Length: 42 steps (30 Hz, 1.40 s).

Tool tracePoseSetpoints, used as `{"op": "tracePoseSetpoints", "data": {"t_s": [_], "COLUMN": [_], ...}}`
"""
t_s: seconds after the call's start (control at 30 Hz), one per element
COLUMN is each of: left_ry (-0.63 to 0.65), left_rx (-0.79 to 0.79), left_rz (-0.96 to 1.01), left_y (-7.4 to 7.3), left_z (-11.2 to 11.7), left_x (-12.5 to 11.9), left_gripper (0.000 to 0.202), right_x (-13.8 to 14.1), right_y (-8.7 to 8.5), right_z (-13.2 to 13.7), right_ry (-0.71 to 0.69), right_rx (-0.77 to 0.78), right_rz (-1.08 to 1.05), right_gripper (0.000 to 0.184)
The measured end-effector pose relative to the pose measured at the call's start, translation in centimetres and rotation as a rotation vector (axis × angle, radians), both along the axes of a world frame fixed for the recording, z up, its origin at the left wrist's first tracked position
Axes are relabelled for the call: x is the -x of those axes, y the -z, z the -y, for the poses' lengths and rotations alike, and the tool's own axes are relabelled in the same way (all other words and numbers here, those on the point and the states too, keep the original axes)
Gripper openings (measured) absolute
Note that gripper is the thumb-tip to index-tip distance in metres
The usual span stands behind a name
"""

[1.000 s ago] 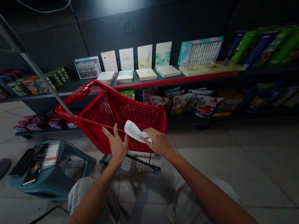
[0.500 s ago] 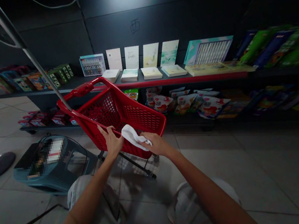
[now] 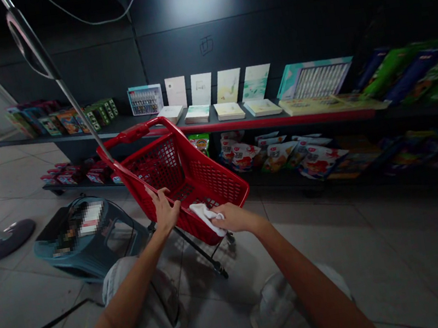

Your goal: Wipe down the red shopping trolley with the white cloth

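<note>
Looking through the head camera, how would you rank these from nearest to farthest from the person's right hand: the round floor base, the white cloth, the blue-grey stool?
From the right hand, nearest first:
1. White cloth: in its grasp, at the near rim of the red cart.
2. Blue-grey stool: off to the left.
3. Round floor base: farther left, past the stool.

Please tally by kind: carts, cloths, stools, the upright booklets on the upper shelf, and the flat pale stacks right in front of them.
Red cart: 1
White cloth: 1
Blue-grey stool: 1
Upright booklets: 4
Flat pale stacks: 4
Total: 11
</note>
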<state>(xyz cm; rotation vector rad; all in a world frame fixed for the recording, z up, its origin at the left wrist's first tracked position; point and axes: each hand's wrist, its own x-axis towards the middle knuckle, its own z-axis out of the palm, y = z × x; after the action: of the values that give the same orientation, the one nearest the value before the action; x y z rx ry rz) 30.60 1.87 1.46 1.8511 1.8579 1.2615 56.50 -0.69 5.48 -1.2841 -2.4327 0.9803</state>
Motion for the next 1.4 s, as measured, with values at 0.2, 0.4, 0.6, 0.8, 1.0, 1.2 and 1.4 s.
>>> {"op": "tracePoseSetpoints", "data": {"t_s": [0.2, 0.4, 0.6, 0.8, 1.0, 1.2, 1.4], "left_ry": [0.058, 0.182, 0.274, 0.270, 0.286, 0.249, 0.210], "left_rx": [-0.039, -0.070, -0.120, -0.034, 0.011, 0.027, 0.051], "left_rz": [0.024, 0.033, 0.033, 0.052, 0.042, 0.049, 0.086], "left_y": [0.0, -0.2, -0.1, -0.6, -1.5, -1.7, -1.4], "left_z": [-0.4, -2.3, -4.2, -4.7, -4.9, -5.4, -5.8], "left_x": [1.1, 2.6, 3.3, 3.1, 3.2, 2.9, 2.3], "left_gripper": [0.046, 0.047, 0.054, 0.060, 0.066, 0.059, 0.049], "right_x": [1.6, 3.0, 2.8, 3.5, 2.6, -0.9, 3.8], "right_y": [-1.1, -0.7, -0.7, -0.9, -0.7, -2.3, -0.5], "right_z": [1.3, 1.8, 1.6, 2.1, 1.6, 0.4, 1.6], "right_ry": [-0.013, -0.071, -0.065, -0.075, -0.136, -0.122, -0.141], "right_rx": [-0.021, -0.060, -0.058, -0.047, -0.031, -0.031, -0.176], "right_rz": [0.146, 0.154, 0.170, 0.102, 0.119, 0.373, 0.005], "right_gripper": [0.021, 0.024, 0.024, 0.021, 0.020, 0.018, 0.018]}}
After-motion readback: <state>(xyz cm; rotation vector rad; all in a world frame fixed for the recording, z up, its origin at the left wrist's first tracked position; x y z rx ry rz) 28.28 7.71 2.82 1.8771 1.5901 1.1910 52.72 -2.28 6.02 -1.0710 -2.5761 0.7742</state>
